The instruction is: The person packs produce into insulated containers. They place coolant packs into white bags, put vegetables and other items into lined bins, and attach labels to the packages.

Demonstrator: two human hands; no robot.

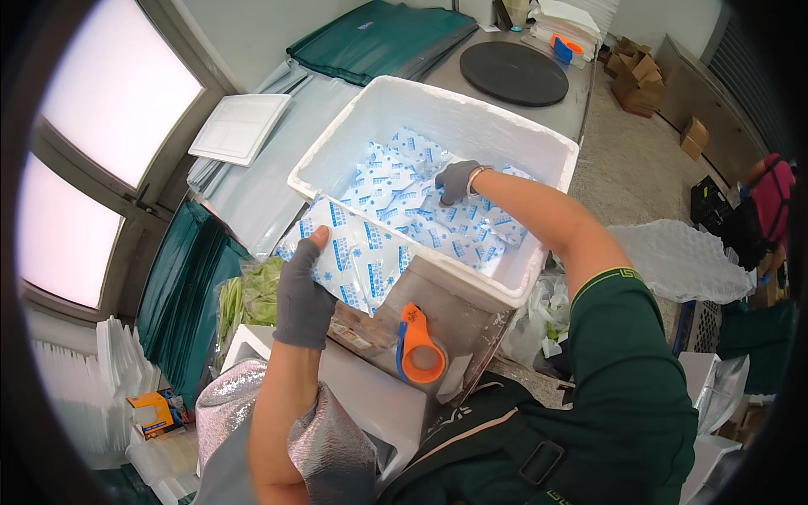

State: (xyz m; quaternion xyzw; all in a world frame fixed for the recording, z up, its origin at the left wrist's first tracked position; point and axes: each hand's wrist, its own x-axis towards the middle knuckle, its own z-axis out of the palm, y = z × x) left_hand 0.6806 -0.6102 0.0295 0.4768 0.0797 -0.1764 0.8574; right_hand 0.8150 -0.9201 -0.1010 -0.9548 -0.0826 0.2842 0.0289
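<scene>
A white foam box (492,104) stands lidless before me on a metal table (435,284). Blue-printed ice packs (391,183) cover its floor, several of them overlapping. My left hand (303,293), in a grey fingerless glove, grips another ice pack (360,255) at the box's near left rim, thumb on top. Inside the box, my right hand (457,182), gloved in grey with a bracelet at the wrist, rests among the packs. Its fingers curl downward, and their tips are partly hidden, so a grip cannot be made out.
An orange and blue tape dispenser (423,356) lies near the table's front edge. Left are a white foam lid (240,128), bagged green vegetables (259,293) and silver insulating film (230,398). A black round disc (514,72) lies behind the box. Another person (767,208) is far right.
</scene>
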